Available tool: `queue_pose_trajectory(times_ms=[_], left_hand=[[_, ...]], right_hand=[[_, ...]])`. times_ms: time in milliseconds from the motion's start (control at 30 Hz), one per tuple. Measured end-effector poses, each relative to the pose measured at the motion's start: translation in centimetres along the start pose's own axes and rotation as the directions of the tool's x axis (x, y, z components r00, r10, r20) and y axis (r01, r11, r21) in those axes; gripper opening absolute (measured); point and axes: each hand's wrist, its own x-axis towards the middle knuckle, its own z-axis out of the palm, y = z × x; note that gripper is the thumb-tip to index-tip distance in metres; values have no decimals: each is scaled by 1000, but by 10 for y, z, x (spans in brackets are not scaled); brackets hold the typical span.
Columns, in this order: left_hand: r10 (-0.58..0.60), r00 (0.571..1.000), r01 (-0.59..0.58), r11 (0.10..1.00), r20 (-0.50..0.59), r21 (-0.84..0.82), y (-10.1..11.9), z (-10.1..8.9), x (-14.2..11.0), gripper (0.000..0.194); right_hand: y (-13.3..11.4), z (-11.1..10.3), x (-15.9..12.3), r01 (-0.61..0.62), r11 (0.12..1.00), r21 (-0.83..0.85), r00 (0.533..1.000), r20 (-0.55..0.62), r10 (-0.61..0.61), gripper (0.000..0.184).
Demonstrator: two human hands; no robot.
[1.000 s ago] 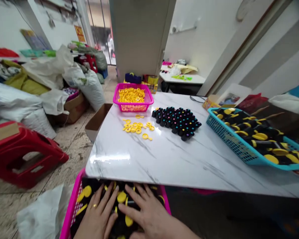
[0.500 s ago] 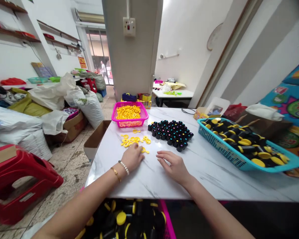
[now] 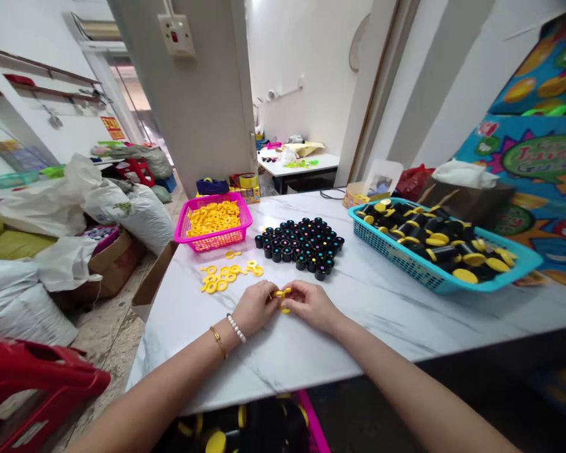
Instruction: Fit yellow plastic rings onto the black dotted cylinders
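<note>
My left hand and my right hand meet on the white marble table, both pinching a small yellow ring piece between their fingertips. Several loose yellow rings lie just beyond my left hand. A cluster of black caps with coloured dots stands upright past my right hand. A pink basket of yellow rings sits behind the loose ones.
A blue basket of black-and-yellow tubes stands at the right. Below the table's near edge a pink crate holds more black-and-yellow parts. A red stool, white sacks and a cardboard box crowd the floor at left.
Both hands rose from the pink crate under the table onto the tabletop. The left hand picked up a yellow ring, and now both hands have come together on it.
</note>
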Motion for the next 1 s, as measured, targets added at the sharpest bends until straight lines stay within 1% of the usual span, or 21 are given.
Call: queue_pose_trajectory(times_ms=[67, 133, 200, 233, 267, 333, 433, 533, 633, 733, 800, 867, 933, 1000], left_hand=[[34, 998, -33, 999, 49, -33, -3, -8, 5, 12], [36, 996, -30, 997, 79, -75, -7, -18, 9, 21], [-56, 998, 59, 994, 28, -95, -13, -27, 17, 27], [-128, 991, 125, 988, -26, -93, -17, -29, 23, 28], [-201, 976, 194, 977, -88, -85, -21, -29, 29, 27], [-314, 929, 306, 950, -199, -68, -32, -25, 45, 30], [-394, 872, 395, 917, -290, -56, -45, -10, 72, 38], [-414, 849, 417, 907, -329, -64, -52, 3, 93, 39], [-413, 840, 412, 907, -352, -83, -52, 5, 103, 32], [-400, 840, 392, 914, -367, -102, -47, -3, 96, 24], [-388, 845, 373, 921, -368, -115, -38, -9, 79, 21], [-382, 859, 357, 924, -340, -136, -24, -13, 56, 22], [-391, 882, 338, 913, -261, -228, -6, -12, 30, 25], [-382, 912, 308, 879, -151, -363, 14, -5, 8, 28]], right_hand=[[1, 1, 3, 15, 999, -41, 999, -30, -16, 14], [1, -1, 8, -28, 999, 17, 995, -95, 30, 17], [1, -6, 13, -100, 986, 135, 976, -178, 123, 21], [1, -8, 15, -130, 974, 183, 962, -214, 169, 22], [1, -9, 16, -153, 965, 211, 949, -242, 203, 23], [1, -11, 17, -170, 960, 223, 941, -254, 226, 24], [1, -7, 15, -184, 954, 237, 958, -173, 228, 25], [3, -4, 14, -200, 940, 277, 961, -130, 243, 25], [4, -4, 15, -201, 936, 289, 959, -139, 249, 27], [6, -7, 15, -201, 942, 270, 962, -128, 242, 24], [7, -8, 14, -207, 940, 270, 962, -119, 245, 22], [6, -10, 12, -204, 949, 240, 965, -117, 236, 21], [5, -13, 10, -174, 980, 98, 971, -146, 187, 19], [3, -18, 7, -145, 981, -132, 971, -208, 116, 18]])
